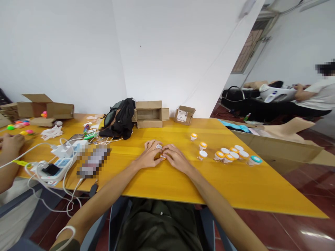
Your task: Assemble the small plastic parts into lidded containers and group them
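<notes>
My left hand [149, 157] and my right hand [176, 159] meet over the middle of the table, fingers bent and closed. Between their fingertips is a small orange-rimmed jar [162, 157], mostly covered by the fingers. A white round lid [158, 146] shows by the fingers of my left hand; whether it belongs to a second jar I cannot tell. Right of my hands stand a few small clear jars with orange-and-white lids, the nearest being a white-topped jar [202, 154]. Farther right is a cluster of several such jars [228, 158], with a teal-lidded jar [254, 160] at its edge.
Along the back of the yellow table [167, 188] are a black backpack [119, 118], an open cardboard box [149, 120] and a smaller box [184, 115]. A phone [93, 162] and power strip [56, 167] with cables lie left, near another person's hand [13, 143].
</notes>
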The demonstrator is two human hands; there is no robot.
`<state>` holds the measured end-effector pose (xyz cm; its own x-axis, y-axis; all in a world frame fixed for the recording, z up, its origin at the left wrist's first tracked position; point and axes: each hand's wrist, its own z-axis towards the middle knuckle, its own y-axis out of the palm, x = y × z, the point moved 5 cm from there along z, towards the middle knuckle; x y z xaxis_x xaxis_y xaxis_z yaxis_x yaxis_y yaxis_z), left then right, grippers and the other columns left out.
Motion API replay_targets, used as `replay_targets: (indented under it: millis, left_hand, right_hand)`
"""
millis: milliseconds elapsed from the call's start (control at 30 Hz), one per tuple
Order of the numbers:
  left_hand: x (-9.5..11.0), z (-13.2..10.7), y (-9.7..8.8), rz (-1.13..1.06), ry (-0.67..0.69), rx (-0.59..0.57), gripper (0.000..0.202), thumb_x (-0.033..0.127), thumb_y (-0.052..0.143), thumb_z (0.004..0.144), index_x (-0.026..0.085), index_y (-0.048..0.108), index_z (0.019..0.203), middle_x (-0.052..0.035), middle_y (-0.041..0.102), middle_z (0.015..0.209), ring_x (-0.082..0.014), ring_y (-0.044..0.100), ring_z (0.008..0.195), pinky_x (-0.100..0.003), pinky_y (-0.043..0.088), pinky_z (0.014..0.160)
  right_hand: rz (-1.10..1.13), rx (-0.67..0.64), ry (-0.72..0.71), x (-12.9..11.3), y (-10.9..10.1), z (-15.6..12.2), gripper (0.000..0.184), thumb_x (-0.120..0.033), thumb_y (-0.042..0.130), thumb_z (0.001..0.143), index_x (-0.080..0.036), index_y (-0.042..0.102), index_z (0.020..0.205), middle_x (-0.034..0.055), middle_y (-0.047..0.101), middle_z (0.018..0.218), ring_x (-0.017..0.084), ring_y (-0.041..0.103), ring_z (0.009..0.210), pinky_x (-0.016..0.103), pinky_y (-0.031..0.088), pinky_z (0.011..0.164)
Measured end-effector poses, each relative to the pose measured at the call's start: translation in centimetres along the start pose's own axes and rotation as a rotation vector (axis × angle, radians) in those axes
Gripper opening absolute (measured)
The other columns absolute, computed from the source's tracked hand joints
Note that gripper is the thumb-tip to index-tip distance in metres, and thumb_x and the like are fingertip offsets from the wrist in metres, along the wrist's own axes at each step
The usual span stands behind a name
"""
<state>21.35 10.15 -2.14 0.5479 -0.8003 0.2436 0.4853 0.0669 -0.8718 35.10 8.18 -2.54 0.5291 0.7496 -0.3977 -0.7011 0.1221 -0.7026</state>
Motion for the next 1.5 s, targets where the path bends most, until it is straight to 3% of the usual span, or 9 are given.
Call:
replay_targets:
  millis: [400, 833, 1133, 1500]
  left_hand:
    - [0.0, 0.1, -0.1, -0.006, 0.001, -0.004, 0.018, 0.035, 0.059, 0.085, 0.024, 0.069, 0.095, -0.0094, 0.053, 0.129, -0.031, 0.038, 0.123, -0.05, 0.029, 0.103]
    - [0.0, 0.1, 0.0, -0.02, -0.007, -0.017, 0.02, 0.037, 0.059, 0.085, 0.025, 0.067, 0.099, -0.0096, 0.052, 0.129, -0.0316, 0.037, 0.124, -0.051, 0.028, 0.104]
    - [0.2, 0.1, -0.1, -0.031, 0.005, -0.005, 0.015, 0.036, 0.06, 0.085, 0.024, 0.067, 0.091, -0.0087, 0.053, 0.126, -0.0307, 0.038, 0.122, -0.05, 0.029, 0.102]
    - [0.4, -0.1, -0.5, -0.028, 0.013, 0.012, 0.018, 0.034, 0.059, 0.086, 0.023, 0.064, 0.099, -0.0091, 0.054, 0.127, -0.0288, 0.041, 0.121, -0.048, 0.029, 0.102]
  right_hand:
    - [-0.08, 0.027, -0.041, -0.4, -0.1, -0.3, 0.021, -0.009, 0.05, 0.086, -0.025, 0.063, 0.09, 0.0063, 0.064, 0.104, 0.022, 0.059, 0.098, 0.041, 0.05, 0.087]
    - [-0.026, 0.025, 0.063, 0.5, 0.8, 0.0, 0.016, -0.009, 0.057, 0.082, -0.024, 0.061, 0.08, 0.0068, 0.062, 0.105, 0.022, 0.059, 0.1, 0.042, 0.049, 0.088]
    - [0.038, 0.047, 0.121, 1.0, 0.2, 0.0, 0.016, -0.011, 0.056, 0.084, -0.025, 0.063, 0.078, 0.0054, 0.063, 0.104, 0.022, 0.06, 0.1, 0.042, 0.049, 0.089]
    - [0.08, 0.048, 0.151, 1.7, 0.0, -0.2, 0.015, -0.012, 0.056, 0.084, -0.024, 0.063, 0.078, 0.005, 0.065, 0.101, 0.021, 0.062, 0.097, 0.041, 0.049, 0.089]
